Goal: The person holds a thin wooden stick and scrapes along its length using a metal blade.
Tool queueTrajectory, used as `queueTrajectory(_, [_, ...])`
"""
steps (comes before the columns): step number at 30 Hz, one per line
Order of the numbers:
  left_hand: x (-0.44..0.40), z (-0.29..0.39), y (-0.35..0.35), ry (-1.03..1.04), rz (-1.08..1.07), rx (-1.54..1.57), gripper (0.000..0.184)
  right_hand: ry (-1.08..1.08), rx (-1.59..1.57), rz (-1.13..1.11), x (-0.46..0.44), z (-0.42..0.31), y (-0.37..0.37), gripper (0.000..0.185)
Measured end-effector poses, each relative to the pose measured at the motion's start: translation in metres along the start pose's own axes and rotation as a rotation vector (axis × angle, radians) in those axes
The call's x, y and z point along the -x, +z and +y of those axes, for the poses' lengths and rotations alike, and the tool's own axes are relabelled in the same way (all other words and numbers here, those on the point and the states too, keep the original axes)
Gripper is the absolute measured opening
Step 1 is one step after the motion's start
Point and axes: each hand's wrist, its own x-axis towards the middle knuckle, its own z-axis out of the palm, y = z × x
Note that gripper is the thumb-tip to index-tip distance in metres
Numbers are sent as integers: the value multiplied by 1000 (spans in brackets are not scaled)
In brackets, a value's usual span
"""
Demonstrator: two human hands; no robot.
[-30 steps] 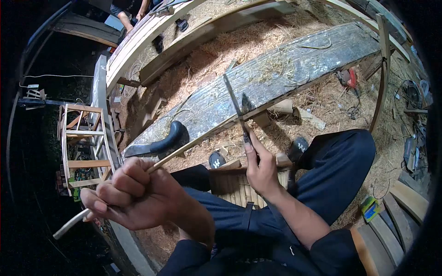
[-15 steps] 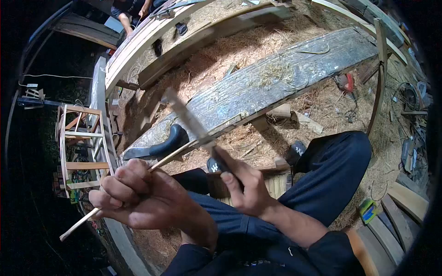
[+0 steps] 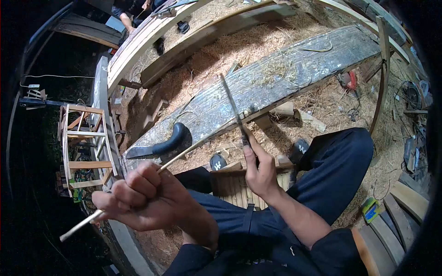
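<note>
My left hand is closed in a fist around a thin wooden stick, which slants from the lower left up to the blade. In my right hand is a knife, gripped by its dark handle. Its narrow blade points up and away, seen nearly edge-on. The far end of the stick meets or overlaps the knife near the base of the blade; contact is hard to judge. Beyond my left hand, a tool with a curved dark handle and a flat blade rests on the plank bench.
Wood shavings lie on the bench and floor. A small wooden frame stands at left. A red-and-black power tool lies behind the bench, curved boards at right. Another person's arm shows at the far top left.
My right hand has moved to the right with the knife, along the stick toward its far end. The blade has turned edge-on. My left hand has barely shifted.
</note>
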Motion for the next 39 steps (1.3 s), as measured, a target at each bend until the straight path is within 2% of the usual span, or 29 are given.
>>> queueTrajectory(2, [4,1,1,-17,4,38,46,8,18,-119,5,-1,-5,41])
queueTrajectory(3, [5,0,5,-10,3,27,45,-245,2,-67,8,0,2,44])
queueTrajectory(6, [3,-2,13,-12,41,63,45,-489,0,-48,11,1,6,47])
queueTrajectory(8, [1,0,9,-19,11,47,44,78,-9,-94,5,5,0,47])
queueTrajectory(10, [0,-1,5,-25,-8,93,44,42,61,-70,0,3,-3,44])
queueTrajectory(12, [1,-2,6,-26,-18,106,44,-349,75,-41,7,9,2,43])
queueTrajectory(14, [3,-2,6,-18,-9,82,43,-400,-8,-58,9,5,4,42])
queueTrajectory(16, [1,-2,8,-30,-8,100,43,26,4,-55,0,3,5,43])
queueTrajectory(17, [0,-2,10,-35,-13,128,42,142,55,-60,-4,-4,-4,42])
queueTrajectory(18, [-1,-3,10,-32,-17,131,42,137,54,-56,-1,2,-1,42])
queueTrajectory(20, [1,-3,9,-29,-58,116,41,-291,64,-11,7,19,6,44])
queueTrajectory(22, [0,-3,10,-32,-30,77,41,-459,30,23,6,10,7,43])
queueTrajectory(24, [-3,-2,8,-51,-18,121,41,133,11,-44,3,13,3,44])
queueTrajectory(26, [-4,-1,6,-52,-59,117,40,62,29,8,-2,10,0,45])
queueTrajectory(29, [-2,-3,7,-39,-45,95,41,-256,46,-43,8,-1,0,42])
queueTrajectory(30, [-3,-3,5,-40,-45,107,41,-245,-9,-52,10,1,3,42])
queueTrajectory(32, [-1,0,2,-47,-41,109,41,118,82,24,8,20,6,43])
queueTrajectory(33, [-1,1,2,-71,-62,124,41,221,1,-71,-2,4,-5,44])
queueTrajectory(34, [-3,1,1,-91,-87,142,40,216,-4,-68,-2,4,-1,44])
queueTrajectory(36, [-2,2,0,-91,-92,139,42,-37,-7,54,3,6,6,46])
queueTrajectory(37, [-1,1,-2,-69,-56,125,44,-6,-5,-47,7,2,3,45])
queueTrajectory(38, [-1,1,-3,-47,-20,109,47,-149,1,-54,11,5,6,44])
queueTrajectory(39, [-1,0,-2,-46,-18,109,47,-149,2,-56,12,-2,4,44])
